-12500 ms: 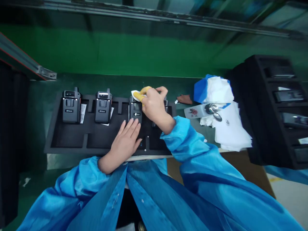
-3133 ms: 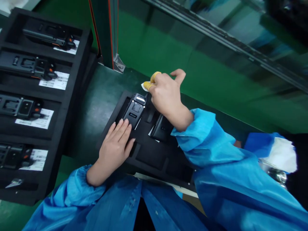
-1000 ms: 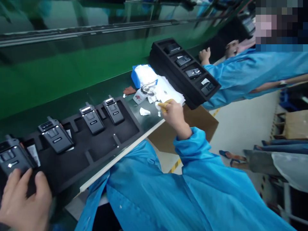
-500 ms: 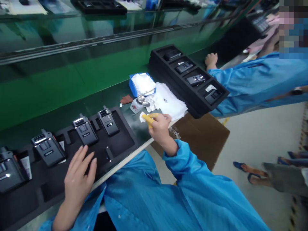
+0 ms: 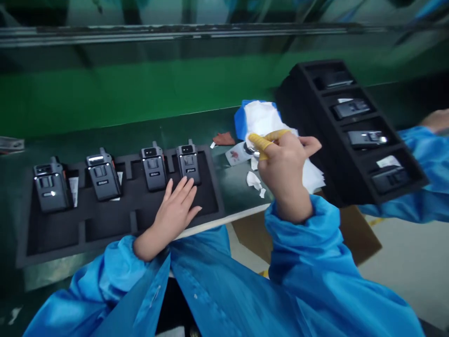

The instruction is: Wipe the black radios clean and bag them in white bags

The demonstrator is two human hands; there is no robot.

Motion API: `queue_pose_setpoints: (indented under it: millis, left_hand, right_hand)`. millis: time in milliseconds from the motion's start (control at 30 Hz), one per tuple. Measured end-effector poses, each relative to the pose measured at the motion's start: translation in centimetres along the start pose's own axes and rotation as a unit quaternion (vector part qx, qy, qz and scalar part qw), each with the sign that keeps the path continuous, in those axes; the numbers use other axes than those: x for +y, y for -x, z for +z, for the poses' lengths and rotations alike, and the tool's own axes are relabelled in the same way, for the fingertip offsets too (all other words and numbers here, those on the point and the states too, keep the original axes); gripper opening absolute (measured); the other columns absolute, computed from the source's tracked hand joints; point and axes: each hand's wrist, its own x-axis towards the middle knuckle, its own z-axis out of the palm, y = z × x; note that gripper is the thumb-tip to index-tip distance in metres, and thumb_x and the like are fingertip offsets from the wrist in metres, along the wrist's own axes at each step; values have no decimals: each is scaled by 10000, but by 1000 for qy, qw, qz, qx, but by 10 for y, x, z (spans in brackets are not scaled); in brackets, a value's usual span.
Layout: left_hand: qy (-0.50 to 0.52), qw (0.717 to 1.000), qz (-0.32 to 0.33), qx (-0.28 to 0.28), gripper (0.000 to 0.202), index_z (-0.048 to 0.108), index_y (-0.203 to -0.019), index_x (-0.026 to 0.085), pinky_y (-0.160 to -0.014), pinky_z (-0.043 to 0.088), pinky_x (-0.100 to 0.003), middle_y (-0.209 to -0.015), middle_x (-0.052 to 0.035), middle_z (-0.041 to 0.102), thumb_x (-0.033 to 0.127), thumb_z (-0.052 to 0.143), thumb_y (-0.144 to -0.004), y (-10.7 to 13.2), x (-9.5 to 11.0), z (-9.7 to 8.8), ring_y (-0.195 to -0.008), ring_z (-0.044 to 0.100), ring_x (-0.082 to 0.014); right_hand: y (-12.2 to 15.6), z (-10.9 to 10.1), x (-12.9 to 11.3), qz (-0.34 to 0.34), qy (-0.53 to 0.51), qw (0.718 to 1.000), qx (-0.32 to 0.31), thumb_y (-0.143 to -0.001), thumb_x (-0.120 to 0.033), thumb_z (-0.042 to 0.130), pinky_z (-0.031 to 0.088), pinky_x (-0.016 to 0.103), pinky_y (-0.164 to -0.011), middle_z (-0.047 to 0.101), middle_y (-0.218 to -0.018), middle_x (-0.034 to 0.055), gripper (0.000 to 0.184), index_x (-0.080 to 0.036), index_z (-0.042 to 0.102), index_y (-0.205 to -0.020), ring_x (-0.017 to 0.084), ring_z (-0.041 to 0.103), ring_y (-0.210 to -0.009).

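Head view: left hand (image 5: 175, 206), fingers spread, rests on end radio (image 5: 189, 160) near right edge of tray (image 5: 217, 192); right hand (image 5: 286, 171) bunched at bottle (image 5: 235, 155), can't tell if pinching; likely wetting step, next calling for light press.

A green panel (image 5: 140, 89) rises behind the bench (image 5: 229, 187), and a metal rail (image 5: 175, 35) runs across above it. A brown scrap (image 5: 223, 139) lies crumpled on the bench. At the right, a black tray (image 5: 314, 140) has four compartments in view, with a co-worker's blue sleeve (image 5: 424, 145) beside it. Below are a cardboard box (image 5: 356, 234) and pale floor (image 5: 403, 267).
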Motion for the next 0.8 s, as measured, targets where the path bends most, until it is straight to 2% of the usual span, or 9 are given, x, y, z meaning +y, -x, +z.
queue_pose_setpoints:
  millis: [100,200,267,400,567,800]
  left_hand:
    - [-8,1000,-7,-12,364,611,-1208,55,-1085,403,-598,-1342,-228,585,283,500,-947,1,-1,3,-1285,540,-339]
    - [-2,1000,-13,-21,352,606,-1231,85,-1103,400,-565,-1355,-198,585,256,479,-951,2,-2,5,-1305,525,-313]
    - [7,1000,-17,-21,343,610,-1226,80,-1108,401,-549,-1343,-194,596,224,468,-948,2,-1,5,-1310,522,-303]
    - [15,999,-25,-13,324,622,-1194,66,-1110,399,-547,-1333,-192,604,184,456,-942,1,0,4,-1294,538,-298]
    - [15,1000,-17,-7,312,622,-1184,61,-1095,430,-510,-1309,-182,625,177,467,-939,0,0,4,-1275,557,-286]
    - [28,999,-24,-23,321,617,-1205,72,-1123,386,-545,-1327,-190,607,165,481,-929,0,-1,3,-1293,540,-296]
  right_hand:
    - [-1,13,-39,-72,-22,996,-38,-886,-154,370,210,489,-912,608,-978,66,360,-256,702,-983,226,467,-928]
    - [-6,37,-76,-152,-32,984,-89,-934,-153,357,176,468,-957,633,-1018,43,367,-264,708,-935,205,470,-955]
    - [-10,53,-90,-199,-32,973,-109,-953,-159,364,154,457,-973,642,-1037,38,366,-252,711,-884,196,469,-968]
    - [-12,72,-88,-254,-26,962,-98,-962,-156,387,148,450,-973,652,-1008,29,347,-245,713,-886,181,472,-961]
    - [-8,77,-73,-233,-14,972,-39,-971,-150,368,166,437,-951,634,-906,16,367,-217,699,-827,164,480,-914]
    - [-9,82,-87,-230,-32,971,-65,-966,-169,391,175,439,-953,611,-903,15,333,-203,670,-789,158,489,-901]
